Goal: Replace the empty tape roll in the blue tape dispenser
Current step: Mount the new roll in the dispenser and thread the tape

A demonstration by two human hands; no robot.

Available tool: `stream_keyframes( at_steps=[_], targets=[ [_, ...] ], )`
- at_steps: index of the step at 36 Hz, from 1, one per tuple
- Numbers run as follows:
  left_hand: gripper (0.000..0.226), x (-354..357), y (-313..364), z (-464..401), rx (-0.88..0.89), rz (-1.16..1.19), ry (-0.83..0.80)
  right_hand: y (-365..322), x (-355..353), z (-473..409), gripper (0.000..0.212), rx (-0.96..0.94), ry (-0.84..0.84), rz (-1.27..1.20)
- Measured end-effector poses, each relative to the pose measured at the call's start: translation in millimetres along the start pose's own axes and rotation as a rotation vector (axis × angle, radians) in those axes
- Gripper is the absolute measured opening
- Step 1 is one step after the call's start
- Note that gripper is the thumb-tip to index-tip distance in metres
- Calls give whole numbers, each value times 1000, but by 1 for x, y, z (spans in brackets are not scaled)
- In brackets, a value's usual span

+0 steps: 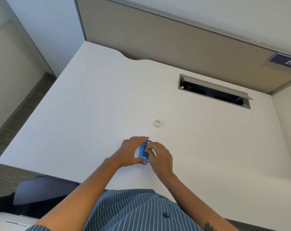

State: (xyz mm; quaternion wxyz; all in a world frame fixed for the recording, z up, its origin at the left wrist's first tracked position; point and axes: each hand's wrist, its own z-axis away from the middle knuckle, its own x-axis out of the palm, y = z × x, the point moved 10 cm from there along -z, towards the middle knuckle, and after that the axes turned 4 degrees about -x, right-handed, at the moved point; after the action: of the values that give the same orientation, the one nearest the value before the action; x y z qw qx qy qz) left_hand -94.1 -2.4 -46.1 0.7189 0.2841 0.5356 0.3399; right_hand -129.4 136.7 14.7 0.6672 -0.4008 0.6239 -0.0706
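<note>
A small blue tape dispenser (142,151) lies on the white desk (91,105) near its front edge, metal cutter end toward me. My left hand (133,152) cups its left side, thumb at the near end. My right hand (159,155) has its fingertips curled into the dispenser's open middle; what they pinch there is hidden. A small white ring-shaped tape roll (157,122) lies flat on the desk a short way beyond the hands, apart from both.
An open cable slot (214,91) with a grey flap is set into the desk at the back right. A tan partition (158,39) runs behind it. A dark chair (41,189) stands at the lower left.
</note>
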Motion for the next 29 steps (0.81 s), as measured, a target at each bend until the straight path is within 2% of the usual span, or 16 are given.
stream_keyframes(
  at_steps=[4, 10, 20, 29],
  targets=[
    [102, 2, 1, 0, 64, -83, -23, 0, -2, -1, 19, 10, 8, -7],
    [94, -2, 2, -2, 73, -108, 28, -1, -2, 0, 18, 13, 8, -1],
    [93, 3, 1, -1, 33, -161, 80, 0, -5, 9, 20, 10, 8, -9],
    [93, 3, 4, 0, 21, -207, 111, 4, -9, 16, 11, -19, 38, -28]
  ],
)
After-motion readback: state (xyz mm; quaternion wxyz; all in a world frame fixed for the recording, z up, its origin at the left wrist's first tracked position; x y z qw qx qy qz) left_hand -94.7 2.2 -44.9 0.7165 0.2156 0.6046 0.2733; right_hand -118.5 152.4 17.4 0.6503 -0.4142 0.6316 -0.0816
